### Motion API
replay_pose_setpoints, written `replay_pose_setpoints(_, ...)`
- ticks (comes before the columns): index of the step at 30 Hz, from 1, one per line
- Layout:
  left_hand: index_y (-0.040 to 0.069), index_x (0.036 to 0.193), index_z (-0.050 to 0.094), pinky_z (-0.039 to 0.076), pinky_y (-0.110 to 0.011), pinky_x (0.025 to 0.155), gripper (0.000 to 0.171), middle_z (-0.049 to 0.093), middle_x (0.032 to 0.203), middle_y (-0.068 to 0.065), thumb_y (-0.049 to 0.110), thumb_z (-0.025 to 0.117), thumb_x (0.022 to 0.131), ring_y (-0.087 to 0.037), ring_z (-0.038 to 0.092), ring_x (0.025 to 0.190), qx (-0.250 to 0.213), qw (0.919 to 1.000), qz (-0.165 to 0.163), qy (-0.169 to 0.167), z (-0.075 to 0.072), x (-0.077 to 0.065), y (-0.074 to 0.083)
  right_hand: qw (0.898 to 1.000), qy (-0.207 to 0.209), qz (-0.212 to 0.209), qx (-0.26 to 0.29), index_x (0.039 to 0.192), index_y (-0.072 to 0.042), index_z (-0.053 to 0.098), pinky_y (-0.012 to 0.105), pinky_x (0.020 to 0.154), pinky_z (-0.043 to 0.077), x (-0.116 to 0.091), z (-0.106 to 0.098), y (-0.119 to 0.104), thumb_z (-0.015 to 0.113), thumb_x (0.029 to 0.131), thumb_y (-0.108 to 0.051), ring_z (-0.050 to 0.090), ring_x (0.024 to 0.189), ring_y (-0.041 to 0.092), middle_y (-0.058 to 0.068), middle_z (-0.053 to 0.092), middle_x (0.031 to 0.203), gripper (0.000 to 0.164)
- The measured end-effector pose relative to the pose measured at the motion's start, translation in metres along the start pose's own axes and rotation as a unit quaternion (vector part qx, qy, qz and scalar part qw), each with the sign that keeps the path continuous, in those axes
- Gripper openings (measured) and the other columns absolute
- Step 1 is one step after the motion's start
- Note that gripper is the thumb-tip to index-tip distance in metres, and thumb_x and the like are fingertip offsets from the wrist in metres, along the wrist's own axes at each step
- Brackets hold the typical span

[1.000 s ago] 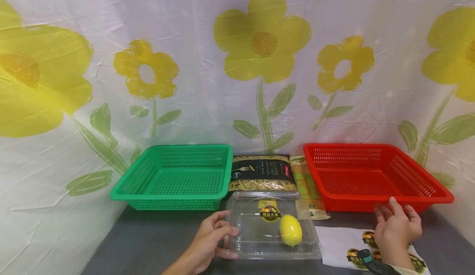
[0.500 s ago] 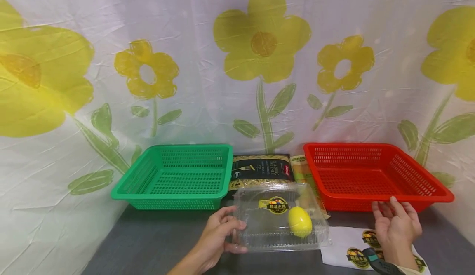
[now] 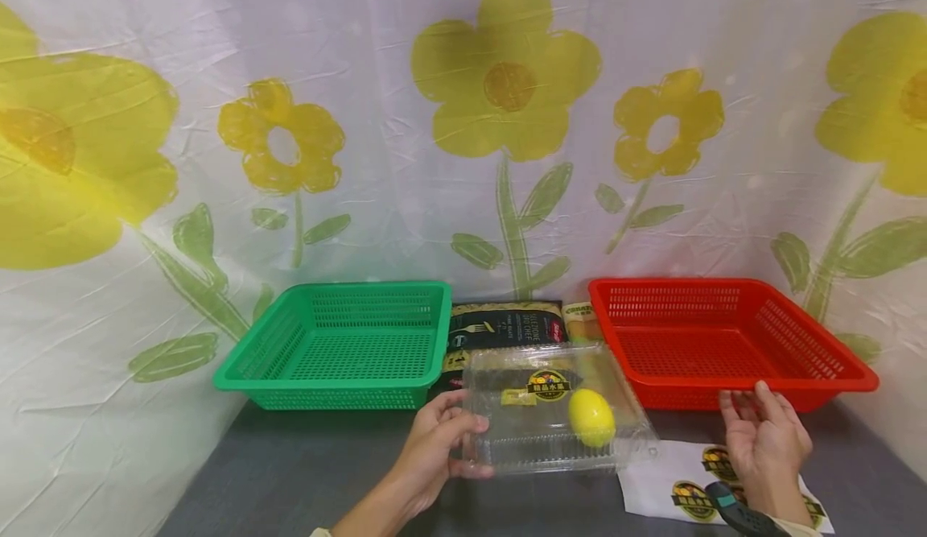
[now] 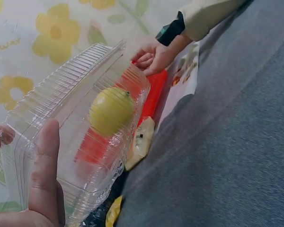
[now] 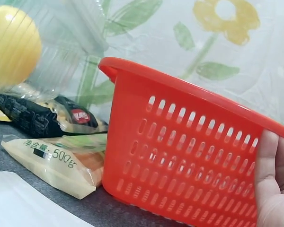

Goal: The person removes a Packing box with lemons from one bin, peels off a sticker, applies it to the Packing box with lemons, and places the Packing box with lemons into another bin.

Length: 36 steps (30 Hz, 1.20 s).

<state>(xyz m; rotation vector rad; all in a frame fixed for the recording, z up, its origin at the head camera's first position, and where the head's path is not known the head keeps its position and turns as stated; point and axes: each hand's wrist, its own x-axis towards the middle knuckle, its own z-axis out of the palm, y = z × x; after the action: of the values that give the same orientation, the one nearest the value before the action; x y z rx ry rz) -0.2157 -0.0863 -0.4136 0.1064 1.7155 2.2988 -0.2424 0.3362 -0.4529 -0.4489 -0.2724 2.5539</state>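
Observation:
My left hand [image 3: 433, 444] grips the left side of a clear plastic clamshell box [image 3: 521, 452], raised above the table and tilted. A yellow lemon [image 3: 591, 418] lies inside it, toward the right; the left wrist view shows the lemon [image 4: 111, 111] through the ribbed plastic. Labels with dark and yellow print show on the box. Over on the right, my right hand [image 3: 769, 444] is palm up at the front of the red basket [image 3: 681, 398]. In the right wrist view its fingers [image 5: 267, 163] lie fairly straight against the basket wall, tips just under the rim.
A green basket [image 3: 340, 400] stands at the left. Behind the box lie a pasta bag [image 3: 507, 324] and a pale 500 g packet [image 5: 57, 161], which touches the red basket. A white sticker sheet [image 3: 655, 481] is on the dark table [image 3: 290, 472] under the right forearm.
The left hand has lifted the clamshell box off the table and moved it slightly right and away, with the lemon inside. The right hand has hardly moved.

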Motion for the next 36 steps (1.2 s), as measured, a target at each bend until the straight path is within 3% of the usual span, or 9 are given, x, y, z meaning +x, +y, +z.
replay_pose_setpoints(5, -0.004, 0.150, 0.031, 0.062, -0.047, 0.064, 0.077, 0.054, 0.097, -0.006, 0.010, 0.070, 0.084, -0.010, 0.048, 0.060, 0.000, 1.0000, 0.005, -0.001, 0.007, 0.007, 0.006, 1.000, -0.001, -0.001, -0.003, 0.086, 0.000, 0.066, 0.044, 0.070, 0.062, 0.001, 0.000, 0.000, 0.073, 0.090, 0.003, 0.059, 0.066, 0.029, 0.014, 0.064, 0.081, 0.008)
replay_pose_setpoints(12, -0.003, 0.149, 0.031, 0.062, -0.048, 0.066, 0.077, 0.054, 0.104, -0.009, 0.012, 0.072, 0.085, -0.012, 0.049, 0.072, -0.005, 0.9996, 0.027, -0.009, 0.024, 0.021, 0.021, 1.000, -0.009, -0.002, -0.010, 0.089, -0.002, 0.066, 0.042, 0.073, 0.062, 0.001, -0.002, -0.001, 0.072, 0.091, 0.000, 0.060, 0.069, 0.028, 0.013, 0.064, 0.086, 0.007)
replay_pose_setpoints(18, -0.002, 0.148, 0.031, 0.062, -0.047, 0.064, 0.075, 0.057, 0.091, -0.008, 0.011, 0.071, 0.085, -0.009, 0.048, 0.051, -0.003, 0.9985, 0.052, -0.019, 0.034, 0.030, 0.035, 1.000, -0.005, -0.003, -0.015, 0.093, -0.004, 0.065, 0.041, 0.076, 0.061, 0.001, -0.003, -0.002, 0.073, 0.091, -0.002, 0.059, 0.073, 0.026, 0.011, 0.064, 0.091, 0.008)
replay_pose_setpoints(25, -0.002, 0.149, 0.034, 0.062, -0.049, 0.065, 0.073, 0.052, 0.086, -0.006, 0.010, 0.071, 0.086, -0.010, 0.048, 0.051, -0.005, 0.9983, 0.056, -0.017, 0.044, 0.036, 0.043, 1.000, -0.010, -0.002, -0.015, 0.095, -0.004, 0.067, 0.041, 0.074, 0.062, 0.000, -0.002, -0.002, 0.072, 0.091, -0.002, 0.059, 0.073, 0.026, 0.011, 0.065, 0.089, 0.007)
replay_pose_setpoints(33, 0.000, 0.146, 0.040, 0.059, -0.033, 0.054, 0.069, 0.052, 0.083, 0.000, 0.012, 0.072, 0.086, -0.010, 0.048, 0.056, 0.033, 0.9981, 0.052, -0.003, 0.060, 0.046, 0.046, 1.000, -0.010, -0.007, -0.011, 0.095, -0.003, 0.067, 0.041, 0.075, 0.062, 0.002, -0.004, -0.003, 0.072, 0.091, -0.001, 0.061, 0.074, 0.026, 0.010, 0.066, 0.094, 0.007)
replay_pose_setpoints(36, 0.000, 0.147, 0.040, 0.060, -0.034, 0.056, 0.069, 0.051, 0.080, 0.000, 0.012, 0.072, 0.086, -0.010, 0.048, 0.055, 0.032, 0.9981, 0.052, -0.006, 0.065, 0.050, 0.047, 1.000, -0.012, -0.009, -0.010, 0.095, -0.003, 0.067, 0.041, 0.075, 0.062, 0.002, -0.005, -0.003, 0.072, 0.091, -0.001, 0.061, 0.076, 0.025, 0.010, 0.066, 0.095, 0.007)
